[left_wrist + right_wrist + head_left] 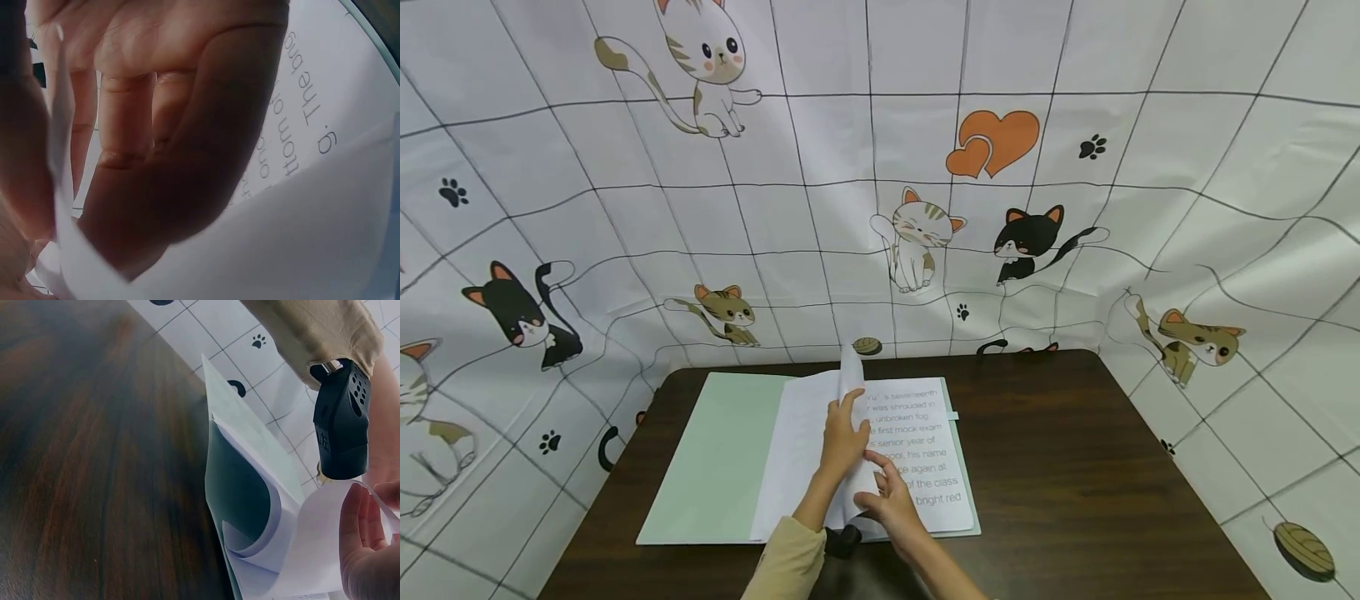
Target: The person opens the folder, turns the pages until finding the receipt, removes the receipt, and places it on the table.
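Observation:
A pale green folder [715, 450] lies spread on the table, with white printed sheets on its right half. One raised page [851, 367] stands up near the middle and curls. My left hand [842, 442] holds this page at its upper part, fingers pointing away from me. Close below it, my right hand [891, 504] has its thumb and index finger bent at the page's lower edge. Whether they pinch the paper is not clear. The right wrist view shows the curled page [322, 531] beside the right hand's fingers [355, 519]. Large print [306, 100] shows past the left hand.
The dark wooden table [1075, 467] extends on both sides of the folder. A white cloth [820, 142] printed with cats hangs behind and at the sides. A small light tab [952, 416] sticks out on the folder's right. The left wrist carries a black device [342, 425].

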`<control>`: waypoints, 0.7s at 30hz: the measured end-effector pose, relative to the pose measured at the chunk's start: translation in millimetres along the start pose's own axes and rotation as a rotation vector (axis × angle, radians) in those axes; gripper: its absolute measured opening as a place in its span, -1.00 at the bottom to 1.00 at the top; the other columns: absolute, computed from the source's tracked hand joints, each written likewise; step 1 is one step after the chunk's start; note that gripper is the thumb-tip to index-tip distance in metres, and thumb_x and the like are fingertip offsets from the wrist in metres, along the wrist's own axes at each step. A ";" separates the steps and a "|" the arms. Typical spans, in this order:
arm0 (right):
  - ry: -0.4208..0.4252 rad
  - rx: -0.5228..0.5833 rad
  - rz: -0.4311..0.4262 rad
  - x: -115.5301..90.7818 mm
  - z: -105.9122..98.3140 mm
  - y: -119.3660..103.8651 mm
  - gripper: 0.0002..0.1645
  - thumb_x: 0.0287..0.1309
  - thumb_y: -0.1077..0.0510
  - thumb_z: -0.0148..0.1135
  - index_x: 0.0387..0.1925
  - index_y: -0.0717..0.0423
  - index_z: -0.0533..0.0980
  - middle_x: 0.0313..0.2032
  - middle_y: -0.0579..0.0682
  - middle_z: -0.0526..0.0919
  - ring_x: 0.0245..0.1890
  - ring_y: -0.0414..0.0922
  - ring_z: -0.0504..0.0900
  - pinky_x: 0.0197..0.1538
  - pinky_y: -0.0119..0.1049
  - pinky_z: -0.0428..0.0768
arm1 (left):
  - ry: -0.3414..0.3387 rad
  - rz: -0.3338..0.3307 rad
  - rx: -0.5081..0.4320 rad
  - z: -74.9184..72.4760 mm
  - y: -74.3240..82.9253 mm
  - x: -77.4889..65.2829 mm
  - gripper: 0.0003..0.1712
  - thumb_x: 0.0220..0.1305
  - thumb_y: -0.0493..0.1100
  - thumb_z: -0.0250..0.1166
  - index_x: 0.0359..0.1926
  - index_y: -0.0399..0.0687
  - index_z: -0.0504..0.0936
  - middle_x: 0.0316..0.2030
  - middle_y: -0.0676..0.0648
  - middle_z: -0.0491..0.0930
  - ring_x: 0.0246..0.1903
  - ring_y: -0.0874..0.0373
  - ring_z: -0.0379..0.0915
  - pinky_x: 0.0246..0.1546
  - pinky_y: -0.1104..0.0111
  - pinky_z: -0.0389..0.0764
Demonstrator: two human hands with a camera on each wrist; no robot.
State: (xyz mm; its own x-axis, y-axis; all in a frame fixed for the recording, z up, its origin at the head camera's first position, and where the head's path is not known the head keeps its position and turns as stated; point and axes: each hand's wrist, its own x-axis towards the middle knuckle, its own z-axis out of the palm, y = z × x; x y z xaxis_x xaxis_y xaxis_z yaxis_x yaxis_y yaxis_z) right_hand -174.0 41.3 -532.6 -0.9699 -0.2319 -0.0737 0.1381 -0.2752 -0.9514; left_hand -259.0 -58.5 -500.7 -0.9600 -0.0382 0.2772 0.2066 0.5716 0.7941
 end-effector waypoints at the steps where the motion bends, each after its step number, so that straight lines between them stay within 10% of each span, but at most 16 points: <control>1: 0.002 0.000 0.001 0.5 0.9 0.6 -0.14 0.04 0.38 0.15 0.41 0.25 0.11 0.15 0.26 0.54 -0.16 -0.27 0.58 -0.24 -0.42 0.59 | 0.014 0.000 0.002 -1.3 -0.7 0.1 -0.39 0.07 -0.41 0.23 0.22 -0.14 0.47 -0.01 -0.43 0.43 -0.16 -0.22 0.48 -0.16 -0.06 0.55; 12: 0.035 -0.018 0.033 4.1 3.3 3.1 -0.26 0.10 0.29 0.15 0.36 0.17 0.25 0.35 0.40 0.23 -0.27 -0.25 0.49 -0.28 -0.34 0.59 | -0.013 -0.063 -0.001 -10.8 -7.9 2.9 -0.32 0.09 -0.35 0.29 0.30 -0.23 0.39 0.05 -0.44 0.50 -0.04 -0.27 0.49 -0.07 -0.08 0.53; 21: -0.005 -0.013 0.061 4.6 8.1 11.8 -0.28 0.21 0.24 0.15 0.39 0.17 0.21 -0.16 -0.05 0.52 -0.25 -0.24 0.53 -0.25 -0.34 0.62 | -0.074 -0.070 0.037 -23.3 -22.6 0.0 -0.22 0.05 -0.35 0.30 0.34 -0.36 0.30 0.19 -0.49 0.45 0.15 -0.37 0.46 0.10 -0.11 0.50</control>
State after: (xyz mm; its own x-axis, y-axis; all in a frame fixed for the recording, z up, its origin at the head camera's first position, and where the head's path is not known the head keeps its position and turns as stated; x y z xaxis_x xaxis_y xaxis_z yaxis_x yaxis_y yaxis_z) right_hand -175.2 29.4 -541.7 -0.9589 -0.2521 -0.1304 0.1943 -0.2482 -0.9490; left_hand -259.3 -90.5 -506.1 -0.9835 -0.0197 0.1800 0.1324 0.5999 0.7891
